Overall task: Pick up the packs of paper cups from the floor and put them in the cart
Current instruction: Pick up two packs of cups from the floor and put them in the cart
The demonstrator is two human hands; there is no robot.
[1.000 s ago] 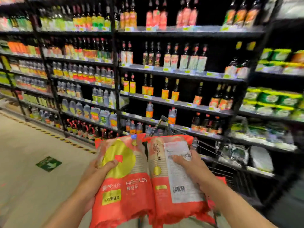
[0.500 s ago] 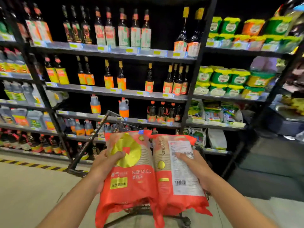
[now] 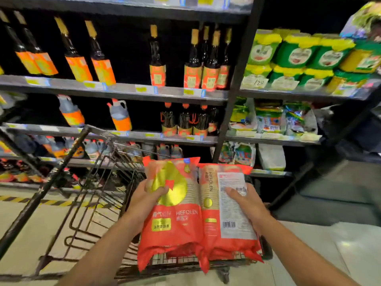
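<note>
Two packs (image 3: 198, 211) of paper cups hang side by side above the cart (image 3: 99, 182), the left hand (image 3: 144, 203) clenched on one, the right hand (image 3: 245, 205) on the other. A second ago the cart sat mostly hidden behind them; now its wire basket lies open just below, so lowering them in looks near.

2 red-orange packs of paper cups (image 3: 198, 213) held side by side, upright, above the wire cart (image 3: 99, 195).
</note>
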